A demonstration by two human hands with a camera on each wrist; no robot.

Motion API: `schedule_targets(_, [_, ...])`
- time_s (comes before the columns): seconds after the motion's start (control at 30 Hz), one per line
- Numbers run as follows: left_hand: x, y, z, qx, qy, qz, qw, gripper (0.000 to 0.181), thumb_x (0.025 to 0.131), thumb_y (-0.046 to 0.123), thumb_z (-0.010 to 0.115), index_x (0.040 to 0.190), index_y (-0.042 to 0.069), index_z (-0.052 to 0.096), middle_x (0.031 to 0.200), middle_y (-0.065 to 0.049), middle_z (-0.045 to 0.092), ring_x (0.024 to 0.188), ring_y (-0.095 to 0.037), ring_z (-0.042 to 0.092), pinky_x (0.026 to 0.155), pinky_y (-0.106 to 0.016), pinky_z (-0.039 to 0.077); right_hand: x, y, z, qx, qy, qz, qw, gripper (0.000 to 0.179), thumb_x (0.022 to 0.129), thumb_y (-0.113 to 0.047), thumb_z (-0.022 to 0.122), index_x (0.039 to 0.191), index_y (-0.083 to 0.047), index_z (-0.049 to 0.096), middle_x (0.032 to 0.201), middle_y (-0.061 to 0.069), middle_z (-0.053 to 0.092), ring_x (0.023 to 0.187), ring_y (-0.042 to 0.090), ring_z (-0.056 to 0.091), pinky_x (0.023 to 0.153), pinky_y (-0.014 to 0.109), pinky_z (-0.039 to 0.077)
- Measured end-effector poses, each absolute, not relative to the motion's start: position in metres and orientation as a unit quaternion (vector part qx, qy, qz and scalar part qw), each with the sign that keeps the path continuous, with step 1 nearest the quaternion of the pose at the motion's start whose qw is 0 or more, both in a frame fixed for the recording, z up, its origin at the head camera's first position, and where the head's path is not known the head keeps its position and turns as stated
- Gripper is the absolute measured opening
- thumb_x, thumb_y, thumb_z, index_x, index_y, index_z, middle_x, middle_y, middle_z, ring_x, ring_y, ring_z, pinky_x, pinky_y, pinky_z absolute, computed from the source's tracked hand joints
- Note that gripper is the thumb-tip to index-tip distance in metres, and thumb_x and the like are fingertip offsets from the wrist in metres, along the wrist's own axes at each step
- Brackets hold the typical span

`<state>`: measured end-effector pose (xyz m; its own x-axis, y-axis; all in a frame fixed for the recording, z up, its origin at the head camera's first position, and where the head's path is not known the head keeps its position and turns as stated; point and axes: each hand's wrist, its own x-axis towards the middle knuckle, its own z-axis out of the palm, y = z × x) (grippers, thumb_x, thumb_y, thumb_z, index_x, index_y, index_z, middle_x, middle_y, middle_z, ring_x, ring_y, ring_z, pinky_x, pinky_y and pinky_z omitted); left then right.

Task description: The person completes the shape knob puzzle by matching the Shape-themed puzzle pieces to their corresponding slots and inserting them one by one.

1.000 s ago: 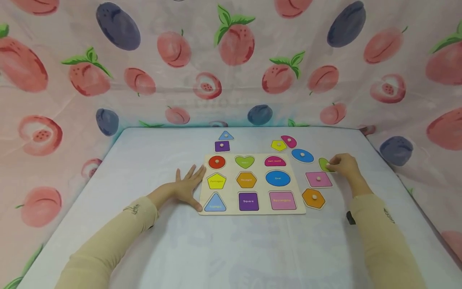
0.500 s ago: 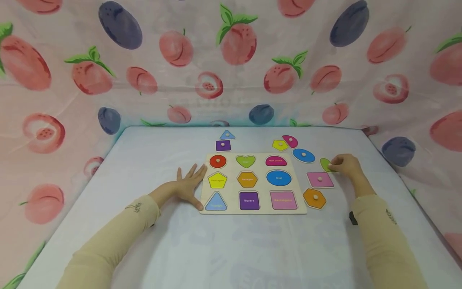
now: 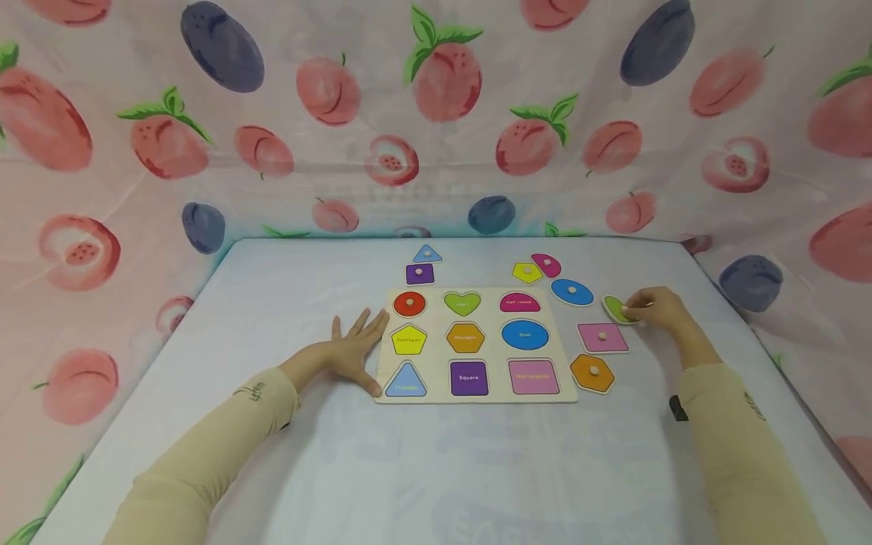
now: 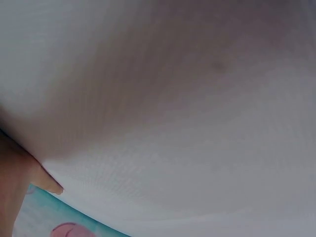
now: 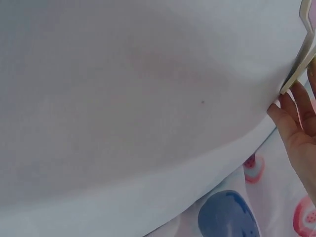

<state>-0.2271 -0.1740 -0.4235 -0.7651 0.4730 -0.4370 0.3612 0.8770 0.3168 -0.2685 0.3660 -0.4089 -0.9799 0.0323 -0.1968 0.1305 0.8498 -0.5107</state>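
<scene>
My left hand [image 3: 353,354] rests with spread fingers against the left edge of a pale shape-puzzle board [image 3: 436,397]. The thumb lies at the board's near left corner. In the left wrist view, only part of that hand [image 4: 19,177] shows at the lower left. To the right of the board, my right hand [image 3: 658,309] pinches a green knobbed puzzle piece [image 3: 614,308], partly hidden by the fingers. The right wrist view shows the fingers [image 5: 291,121] at a tilted wooden edge [image 5: 297,66]. A red circle piece [image 3: 409,304] sits in the board's far left spot.
Near the right hand lie a pink rectangle piece [image 3: 612,339], an orange hexagon piece [image 3: 591,374] and a blue oval piece [image 3: 567,297]. Behind the board are yellow pentagon [image 3: 523,274], magenta half-round [image 3: 549,269], purple square [image 3: 424,279] and blue triangle [image 3: 422,258] pieces. Fruit-print cloth [image 3: 436,151] surrounds the table.
The right hand and forearm have shifted slightly right, and the green piece has tipped up and shows more of its face. The left hand and the board stay put.
</scene>
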Motion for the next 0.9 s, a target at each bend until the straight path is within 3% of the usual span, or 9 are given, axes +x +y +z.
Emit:
schedule_targets(0.4, [-0.230,-0.178,-0.418,0.218,0.937,0.105,0.253,0.137,0.061,0.059,0.079,0.150,0.011,-0.013,0.158,-0.007,-0.019,0.142,-0.032,-0.026,0.101,-0.066,-0.025,-0.269,0.354,-0.400,-0.007,0.965,-0.251,0.073,0.026,0.092,-0.014,0.057,0.102,0.010,0.057,0.109,0.031,0.056,0.105,0.046,0.051,0.087,0.052,0.049])
schedule_targets(0.73, [-0.227,-0.178,-0.424,0.220,0.935,0.110,0.256,0.136,0.062,0.059,0.079,0.151,0.012,-0.012,0.158,-0.005,-0.018,0.143,-0.031,-0.025,0.102,-0.066,-0.025,-0.269,0.320,-0.395,-0.062,0.969,-0.227,0.077,0.023,0.093,-0.015,0.057,0.101,0.007,0.057,0.115,0.032,0.055,0.117,0.050,0.041,0.102,0.063,0.034])
schedule_targets(0.9, [-0.227,-0.176,-0.425,0.221,0.933,0.115,0.259,0.135,0.062,0.059,0.079,0.151,0.013,-0.012,0.158,-0.005,-0.018,0.143,-0.030,-0.026,0.102,-0.066,-0.025,-0.271,0.304,-0.390,-0.063,0.969,-0.222,0.084,0.024,0.094,-0.017,0.057,0.103,0.005,0.057,0.119,0.031,0.053,0.117,0.048,0.040,0.103,0.062,0.034])
